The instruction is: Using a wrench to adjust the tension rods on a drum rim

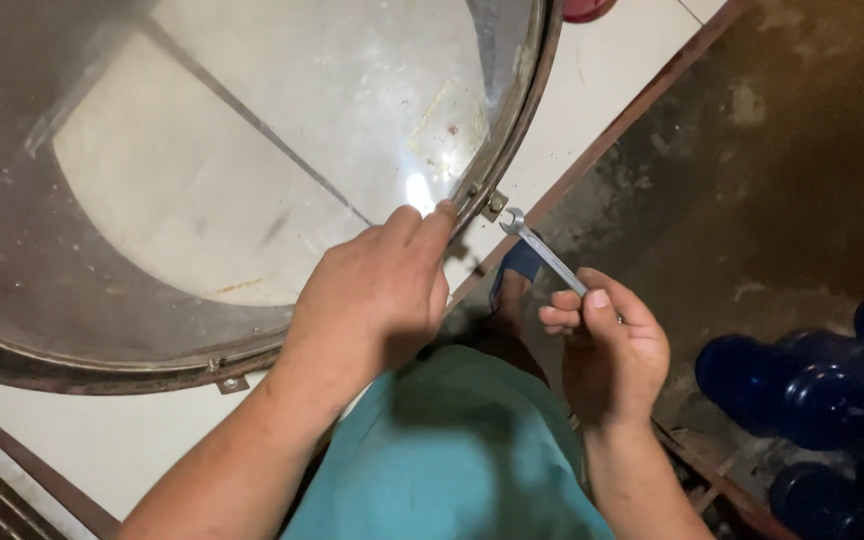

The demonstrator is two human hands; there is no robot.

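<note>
from my feed i see a white tiled floor (612,80) top and lower left, dark stained concrete floor (782,160) right, blue bottles (812,390) bunched at the right edge, dim light.

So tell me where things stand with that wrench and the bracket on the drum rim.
Done: nothing clearly finished shows; whether the bolt is tight cannot be told. In hand: the right hand holds a small open-ended wrench, its jaw just beside the bracket on the round metal drum's rim, not yet on it. The left hand rests fingertips on the rim. Left: a second bracket sits untouched.
</note>
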